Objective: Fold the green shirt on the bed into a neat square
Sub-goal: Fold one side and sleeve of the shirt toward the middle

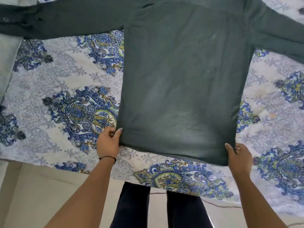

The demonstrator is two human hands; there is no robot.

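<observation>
Lying flat across the patterned bedspread (65, 99), the green shirt (184, 83) is spread back-up, one long sleeve (49, 22) trailing off to the left with a cuff button showing, the other sleeve (279, 40) running out to the right. The left hand (109, 143) is pinched on the near left hem corner, thumb on top; the right hand (238, 156), wearing a ring, is clamped on the near right corner. The cloth looks light, soft and limp, a matte weave with faint creases, so it will likely sag and shift unless taken by corners or seams and smoothed after each fold. The bedspread's blue paisley print is smooth underneath.
</observation>
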